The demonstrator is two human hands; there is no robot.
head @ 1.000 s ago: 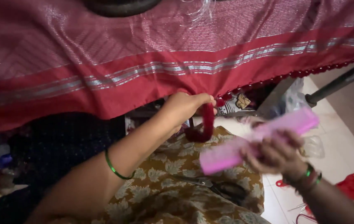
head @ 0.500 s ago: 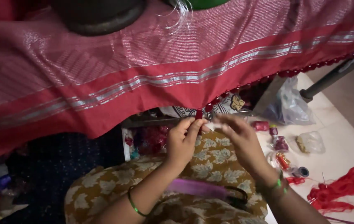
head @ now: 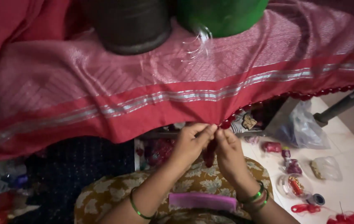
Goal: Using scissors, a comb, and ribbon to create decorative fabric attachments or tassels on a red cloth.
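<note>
Since a second ago, pink comb [head: 202, 201] gone from the right hand [head: 229, 154], now flat on the lap. Both hands drawn together at the red cloth's [head: 144, 99] lower edge. Left hand [head: 188, 145] fingers [head: 208, 132] pinched shut on the red tassel [head: 225, 124] hanging from that edge; right fingers [head: 221, 135] closed just beside, touching it from below. Dark red threads dangling between the palms.

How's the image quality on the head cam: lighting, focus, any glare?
Head view: dim and soft overall; red cloth evenly lit, its silver stripe faintly shiny; left hand and right hand slightly blurred; lower-left corner deep in shadow; white floor at right brightest, no harsh glare.
</note>
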